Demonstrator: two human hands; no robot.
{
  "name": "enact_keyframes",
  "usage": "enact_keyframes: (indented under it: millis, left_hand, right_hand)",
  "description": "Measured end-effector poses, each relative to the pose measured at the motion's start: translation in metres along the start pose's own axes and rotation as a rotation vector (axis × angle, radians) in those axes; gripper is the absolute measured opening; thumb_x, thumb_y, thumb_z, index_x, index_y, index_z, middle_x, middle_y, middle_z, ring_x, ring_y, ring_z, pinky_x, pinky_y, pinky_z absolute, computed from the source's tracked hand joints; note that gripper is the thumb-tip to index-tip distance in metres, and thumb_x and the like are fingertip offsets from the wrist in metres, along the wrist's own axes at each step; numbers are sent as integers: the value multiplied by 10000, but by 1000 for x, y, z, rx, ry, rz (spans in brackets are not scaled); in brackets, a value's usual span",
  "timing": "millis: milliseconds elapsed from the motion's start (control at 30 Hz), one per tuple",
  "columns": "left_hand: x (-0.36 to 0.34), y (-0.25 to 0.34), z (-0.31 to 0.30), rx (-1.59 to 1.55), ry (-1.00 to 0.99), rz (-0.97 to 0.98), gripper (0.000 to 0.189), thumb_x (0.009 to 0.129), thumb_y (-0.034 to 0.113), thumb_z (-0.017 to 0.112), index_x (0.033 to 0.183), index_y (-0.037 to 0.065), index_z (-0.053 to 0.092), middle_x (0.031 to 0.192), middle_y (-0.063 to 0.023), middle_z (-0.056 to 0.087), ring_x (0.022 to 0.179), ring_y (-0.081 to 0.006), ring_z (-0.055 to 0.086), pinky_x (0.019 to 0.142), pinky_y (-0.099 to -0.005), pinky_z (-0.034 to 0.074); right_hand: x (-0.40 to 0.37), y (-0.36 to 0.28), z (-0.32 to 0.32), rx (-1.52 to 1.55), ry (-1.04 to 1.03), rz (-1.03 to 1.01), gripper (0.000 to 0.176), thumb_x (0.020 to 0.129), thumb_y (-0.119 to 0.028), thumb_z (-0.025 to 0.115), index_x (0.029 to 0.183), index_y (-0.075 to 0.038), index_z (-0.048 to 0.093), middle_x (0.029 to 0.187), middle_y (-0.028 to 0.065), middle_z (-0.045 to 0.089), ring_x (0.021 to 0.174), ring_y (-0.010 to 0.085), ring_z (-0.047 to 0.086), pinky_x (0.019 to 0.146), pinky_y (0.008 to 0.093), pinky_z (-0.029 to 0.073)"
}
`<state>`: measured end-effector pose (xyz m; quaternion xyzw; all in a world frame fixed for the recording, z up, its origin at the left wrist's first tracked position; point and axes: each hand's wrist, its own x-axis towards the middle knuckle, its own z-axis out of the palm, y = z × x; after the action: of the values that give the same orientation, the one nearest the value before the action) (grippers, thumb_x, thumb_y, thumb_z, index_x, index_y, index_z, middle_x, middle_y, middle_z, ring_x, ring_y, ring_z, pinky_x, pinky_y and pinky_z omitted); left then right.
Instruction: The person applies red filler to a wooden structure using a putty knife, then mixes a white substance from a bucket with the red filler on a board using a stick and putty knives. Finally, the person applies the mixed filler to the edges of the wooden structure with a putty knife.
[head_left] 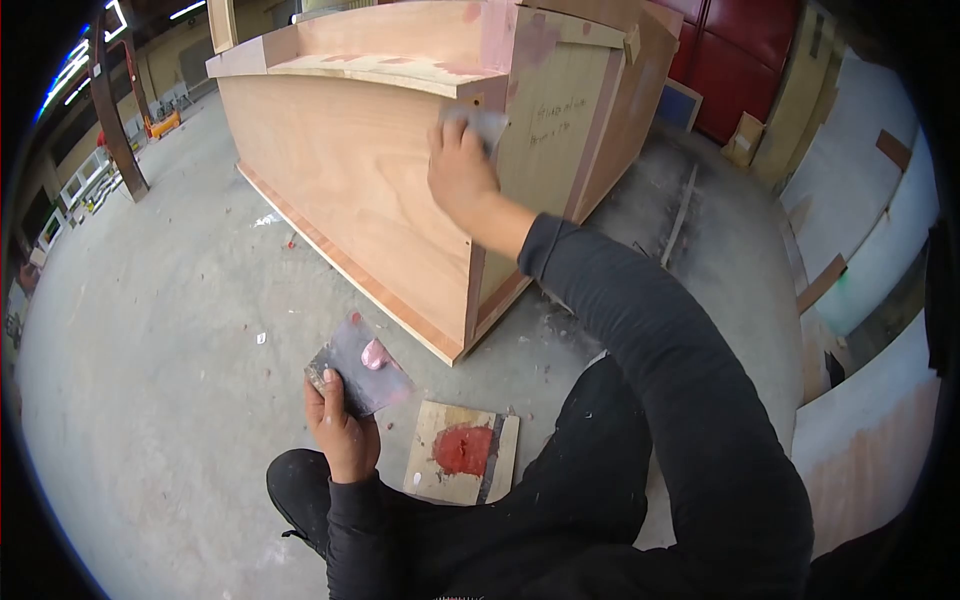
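Note:
My left hand (pixel 343 432) holds a dark, flat plate (pixel 352 368) by its lower left edge, thumb on top. A lump of pink paste (pixel 375 354) lies on that plate. Raised further up, my right hand (pixel 462 172) grips a thin grey scraper (pixel 486 128) at the upper corner of a large plywood cabinet (pixel 350 165). The scraper is close to or against the wood; exact contact is hard to see. On the floor between my legs lies a wooden board (pixel 430 480) with a patch of red paste (pixel 462 450).
The cabinet stands on a concrete floor (pixel 170 330). Pale panels (pixel 870 440) lean at the right. Behind the cabinet are a red door (pixel 735 60) and a blue framed board (pixel 680 106). A brown post (pixel 118 120) rises at the upper left.

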<state>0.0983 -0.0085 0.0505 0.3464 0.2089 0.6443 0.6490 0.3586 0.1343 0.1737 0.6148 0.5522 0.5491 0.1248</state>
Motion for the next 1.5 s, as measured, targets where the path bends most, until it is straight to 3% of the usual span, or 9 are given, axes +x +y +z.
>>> enact_keyframes:
  millis: [200,300,400,567,633,767,867,1100,1500]
  left_hand:
    - [1,2,-1,-22,23,-8,263,1019,172,471,1242,34,494,1157,-72,605,1033,-164,594,908,-325,484]
    - [1,2,-3,-6,-2,-6,267,1017,175,474,1243,34,492,1151,-74,605,1033,-166,595,904,-324,488]
    - [2,3,4,-16,2,-15,274,1016,175,476,1248,31,488,1153,-78,604,1034,-167,594,903,-324,490]
    - [-1,2,2,0,-3,-6,281,1016,171,473,1257,27,484,1167,-80,598,1038,-165,591,903,-328,490]
    - [-1,3,6,-10,26,-19,280,1017,169,471,1258,27,484,1170,-79,595,1039,-165,590,902,-327,490]
    - [-1,3,3,-10,-33,-16,279,1017,169,472,1257,27,485,1168,-80,594,1036,-167,591,901,-324,490]
    - [1,0,3,-22,4,-41,281,1017,169,476,1259,26,481,1166,-82,594,1031,-168,593,899,-324,491]
    - [-2,-1,11,-31,0,-54,257,1014,158,480,1231,22,496,1146,-78,602,1021,-158,595,900,-317,492]
    - [-3,-9,17,-25,-31,-66,294,1018,150,464,1274,6,476,1190,-91,593,1053,-158,580,939,-322,469]
  right_hand:
    - [-2,18,3,64,3,-33,356,885,-209,498,1098,-18,710,1211,163,542,1128,342,453,811,414,345]
    - [-18,1,-10,44,-133,-306,362,892,-211,491,1130,-28,692,1238,144,529,1133,326,449,842,409,354]
    - [-14,15,8,-32,89,-25,347,899,-229,490,1105,-53,708,1202,133,542,1125,310,452,849,405,351]
    - [-16,0,0,100,-96,-220,337,896,-213,498,1104,-42,700,1200,108,538,1121,284,454,847,393,345]
    - [-10,14,13,-1,89,-12,327,895,-218,493,1071,-52,714,1168,102,557,1135,291,445,853,393,336]
    - [-25,-5,12,52,17,-225,334,875,-202,500,1089,-56,711,1214,118,562,1153,297,438,864,396,318]
    - [-21,13,20,29,220,-33,330,870,-208,502,1069,-59,718,1230,122,557,1146,302,437,858,409,312]
    - [-37,6,9,3,143,-232,325,854,-232,520,1023,-49,728,1196,121,551,1124,302,434,866,443,281]
    - [-29,19,19,-76,209,-158,377,843,-232,508,1085,-11,692,1184,124,548,1161,298,406,904,496,246]
